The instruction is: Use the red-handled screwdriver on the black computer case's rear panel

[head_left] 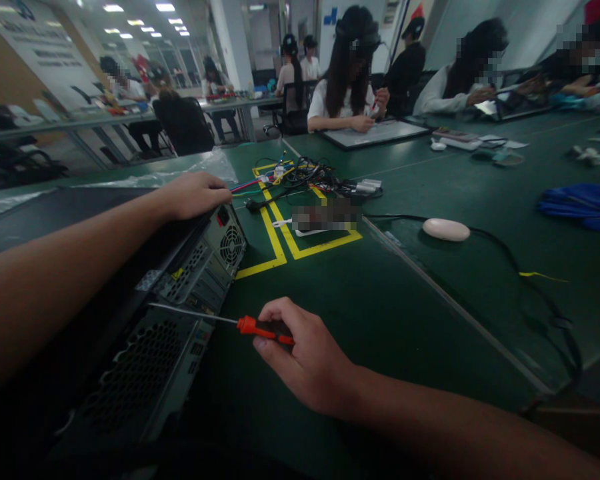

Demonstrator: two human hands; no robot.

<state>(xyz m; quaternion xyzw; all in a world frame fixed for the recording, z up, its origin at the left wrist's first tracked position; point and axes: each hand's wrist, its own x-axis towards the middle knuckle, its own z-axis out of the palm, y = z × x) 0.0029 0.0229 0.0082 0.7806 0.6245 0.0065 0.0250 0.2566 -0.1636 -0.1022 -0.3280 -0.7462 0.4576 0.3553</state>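
A dark desktop computer case point(105, 207) lies on its side at the left, with its metal back panel point(200, 267) turned to the right. On its upper face, near the far back corner, rests my left hand point(203, 193), fingers together and curled over the edge. My right hand point(313, 353) is closed around a screwdriver point(265, 330) with an orange and dark handle. The thin shaft points left, and its tip lies by the back edge of the case; whether it touches a screw I cannot tell.
Tangled cables point(310, 175) and a blurred-out phone-sized item point(325, 219) lie beyond the case near yellow tape point(325, 247). A black cord with a pale oval piece point(446, 230) runs to the right. Blue cloth-like material point(585, 208) sits farther right. A person point(347, 87) works across the table.
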